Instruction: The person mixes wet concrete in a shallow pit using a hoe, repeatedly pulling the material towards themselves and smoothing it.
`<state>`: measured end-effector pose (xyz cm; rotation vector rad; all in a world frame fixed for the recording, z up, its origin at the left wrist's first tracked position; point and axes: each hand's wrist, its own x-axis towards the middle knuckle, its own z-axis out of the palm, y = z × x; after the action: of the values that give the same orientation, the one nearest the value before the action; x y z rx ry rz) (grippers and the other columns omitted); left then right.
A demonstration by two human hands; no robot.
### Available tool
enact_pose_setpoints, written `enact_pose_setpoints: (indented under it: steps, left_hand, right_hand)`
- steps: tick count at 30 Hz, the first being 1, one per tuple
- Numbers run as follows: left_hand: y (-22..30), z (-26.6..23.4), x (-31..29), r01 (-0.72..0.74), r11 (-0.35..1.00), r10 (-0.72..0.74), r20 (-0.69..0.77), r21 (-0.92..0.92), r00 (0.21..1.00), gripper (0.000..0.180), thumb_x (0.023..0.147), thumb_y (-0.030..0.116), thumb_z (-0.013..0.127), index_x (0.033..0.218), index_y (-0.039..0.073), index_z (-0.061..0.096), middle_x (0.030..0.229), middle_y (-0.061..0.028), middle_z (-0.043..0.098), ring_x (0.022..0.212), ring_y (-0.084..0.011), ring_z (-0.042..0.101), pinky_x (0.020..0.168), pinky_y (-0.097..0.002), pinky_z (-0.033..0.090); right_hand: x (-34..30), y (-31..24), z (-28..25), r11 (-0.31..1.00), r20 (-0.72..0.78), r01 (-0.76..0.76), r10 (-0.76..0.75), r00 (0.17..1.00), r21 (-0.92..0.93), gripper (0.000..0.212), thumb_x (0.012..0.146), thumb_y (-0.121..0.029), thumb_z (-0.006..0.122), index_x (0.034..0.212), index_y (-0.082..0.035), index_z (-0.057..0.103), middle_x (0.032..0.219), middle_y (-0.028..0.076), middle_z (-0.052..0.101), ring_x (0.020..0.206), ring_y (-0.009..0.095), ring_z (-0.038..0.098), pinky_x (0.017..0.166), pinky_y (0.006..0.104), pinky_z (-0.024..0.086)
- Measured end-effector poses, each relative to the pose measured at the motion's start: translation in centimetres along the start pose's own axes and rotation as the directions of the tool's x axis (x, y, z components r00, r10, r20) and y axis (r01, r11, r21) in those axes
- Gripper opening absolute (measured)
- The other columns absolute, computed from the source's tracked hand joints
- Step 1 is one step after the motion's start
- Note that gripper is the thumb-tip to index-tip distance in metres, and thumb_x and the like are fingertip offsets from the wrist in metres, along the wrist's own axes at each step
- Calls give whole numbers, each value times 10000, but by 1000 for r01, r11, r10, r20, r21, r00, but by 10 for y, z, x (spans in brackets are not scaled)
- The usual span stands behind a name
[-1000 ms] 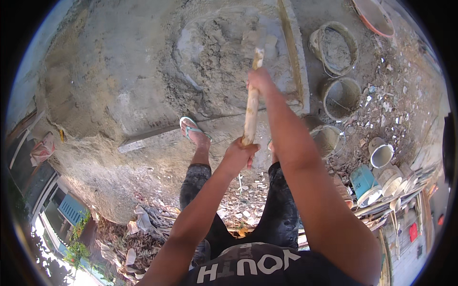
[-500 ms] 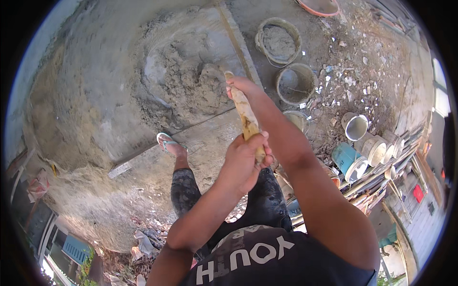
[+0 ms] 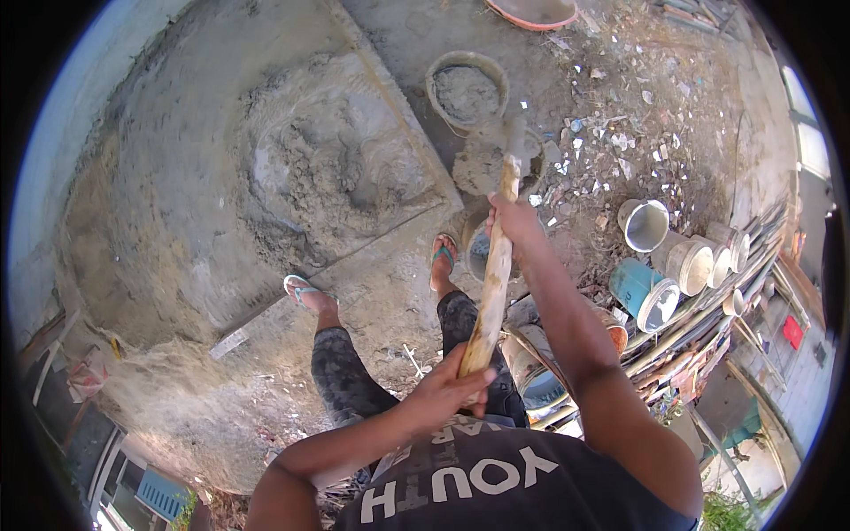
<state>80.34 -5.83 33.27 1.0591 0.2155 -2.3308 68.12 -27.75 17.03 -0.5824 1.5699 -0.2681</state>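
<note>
Wooden shovel handle [image 3: 492, 274] in both hands

Outdoor building site, no doubt about it: bare concrete ground in hard sunlight, a mound of wet grey mortar [image 3: 328, 168] heaped on a flat mixing slab [image 3: 221, 265]. A mortar-caked bucket [image 3: 467, 88] stands beside it, more empty tubs and paint pails [image 3: 645, 292] lie tipped over on the right. Broken tile chips [image 3: 611, 142] litter the ground, and long poles and planks [image 3: 708, 319] are stacked along the edge.
</note>
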Motion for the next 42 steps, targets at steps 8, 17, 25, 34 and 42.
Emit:
enact_pose_setpoints:
  steps: [8, 17, 25, 34, 42]
  left_hand:
    - [-114, -204, 172, 211, 103, 387, -234, 972, 892, 420, 842, 182, 670, 1255, 151, 604, 930, -136, 707, 924, -367, 678, 825, -490, 518]
    - [-155, -252, 134, 139, 488, 359, -344, 861, 868, 420, 782, 309, 790, 1042, 27, 620, 830, -208, 696, 808, -403, 690, 739, -482, 549]
    - [-23, -272, 115, -110, 837, 475, -611, 537, 634, 496, 814, 284, 755, 1198, -4, 629, 950, -246, 709, 920, -400, 701, 785, -436, 560]
    - [56, -366, 69, -431, 877, 297, -464, -213, 834, 301, 850, 171, 745, 940, 39, 490, 617, 4, 489, 422, -111, 477, 384, -270, 415]
    - [48, -319, -15, -348, 874, 137, -515, -340, 846, 240, 911, 202, 692, 936, 54, 505, 699, 17, 499, 536, -83, 483, 463, -241, 417]
  right_hand:
    - [115, 166, -12, 926, -198, 55, 22, 980, 374, 148, 903, -128, 638, 855, -53, 519, 665, 37, 506, 538, 191, 534, 499, 366, 481]
    - [43, 182, 63, 931, -125, 16, 32, 992, 364, 137, 869, -66, 636, 912, -58, 506, 673, 34, 496, 511, 163, 503, 476, 347, 452]
    - [145, 109, 280, 946, 325, 291, -233, 917, -143, 302, 960, -188, 605, 1128, -23, 416, 698, 60, 531, 487, 155, 556, 417, 322, 469]
    - [237, 138, 440, 668, 323, 269, -46, 945, -694, 251, 877, -113, 539, 805, 70, 695, 683, 203, 697, 607, 290, 715, 554, 439, 553]
    - [185, 190, 421, 872, 286, -106, 269, 920, -478, 191, 918, -113, 581, 1000, 58, 554, 700, 115, 596, 541, 250, 612, 484, 387, 536]
